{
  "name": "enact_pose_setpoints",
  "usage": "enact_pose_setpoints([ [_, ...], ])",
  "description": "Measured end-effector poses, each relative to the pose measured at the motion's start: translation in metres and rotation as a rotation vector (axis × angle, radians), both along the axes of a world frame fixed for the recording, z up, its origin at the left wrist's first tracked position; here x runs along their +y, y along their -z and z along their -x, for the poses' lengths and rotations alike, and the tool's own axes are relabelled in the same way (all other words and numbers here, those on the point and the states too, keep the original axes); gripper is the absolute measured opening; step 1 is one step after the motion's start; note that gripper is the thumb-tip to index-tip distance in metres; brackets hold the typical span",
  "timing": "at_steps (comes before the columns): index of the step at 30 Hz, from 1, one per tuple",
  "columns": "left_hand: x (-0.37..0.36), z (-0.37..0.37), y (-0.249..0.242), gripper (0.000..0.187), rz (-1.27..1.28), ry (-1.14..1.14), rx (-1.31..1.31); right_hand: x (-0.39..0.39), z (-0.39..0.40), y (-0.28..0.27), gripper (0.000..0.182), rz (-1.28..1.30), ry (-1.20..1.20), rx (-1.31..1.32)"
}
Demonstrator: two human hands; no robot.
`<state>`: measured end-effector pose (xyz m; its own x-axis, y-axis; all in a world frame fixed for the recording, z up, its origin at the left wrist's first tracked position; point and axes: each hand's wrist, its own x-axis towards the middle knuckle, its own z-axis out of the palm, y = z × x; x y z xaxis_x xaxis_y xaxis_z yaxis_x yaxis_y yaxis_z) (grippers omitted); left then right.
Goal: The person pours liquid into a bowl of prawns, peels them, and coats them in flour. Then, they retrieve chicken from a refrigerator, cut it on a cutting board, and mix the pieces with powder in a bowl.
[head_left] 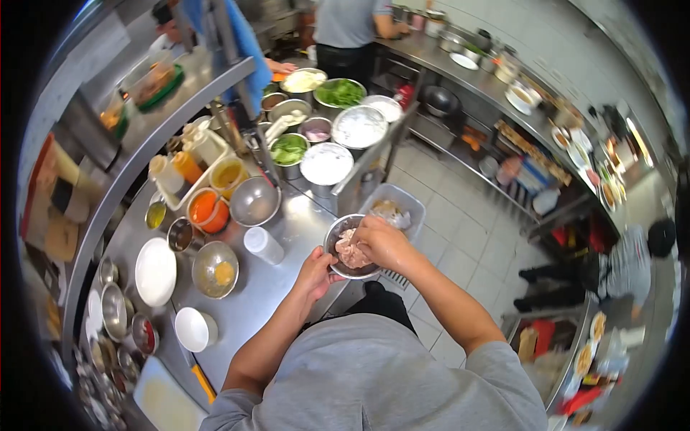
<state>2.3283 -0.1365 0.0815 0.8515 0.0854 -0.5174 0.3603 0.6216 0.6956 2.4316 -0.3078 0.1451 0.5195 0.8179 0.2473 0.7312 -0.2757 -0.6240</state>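
Observation:
Near the middle of the view is a metal bowl (359, 272) with pale pink pieces of what looks like raw meat (350, 251) in it. My left hand (314, 274) grips the bowl's left rim, thumb on the inner edge and fingers below. My right hand (386, 244) reaches into the bowl from the right, its fingers bent down onto the meat; the fingertips are partly hidden. Just behind the bowl is a translucent plastic tub (417, 208) with something pale in it.
Left of the bowl, the steel counter (291, 248) bears a white bottle (264, 246), metal bowls (215, 269), an orange-filled container (208, 210), a white bowl (195, 330) and a yellow-handled knife (203, 383). Beyond are pots of greens (341, 93). Other people (346, 25) stand at the back and right.

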Motion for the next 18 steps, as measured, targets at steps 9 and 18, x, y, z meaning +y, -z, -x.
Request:
enact_pose_setpoints([
  [9, 0.029, -0.015, -0.021, 0.020, -0.017, -0.475, -0.050, 0.113, -0.179, -0.024, 0.017, -0.002, -0.260, 0.055],
  [18, 0.008, -0.023, -0.010, 0.041, -0.035, -0.803, -0.032, 0.179, -0.257, 0.048, 0.045, 0.496, -0.471, -0.010],
])
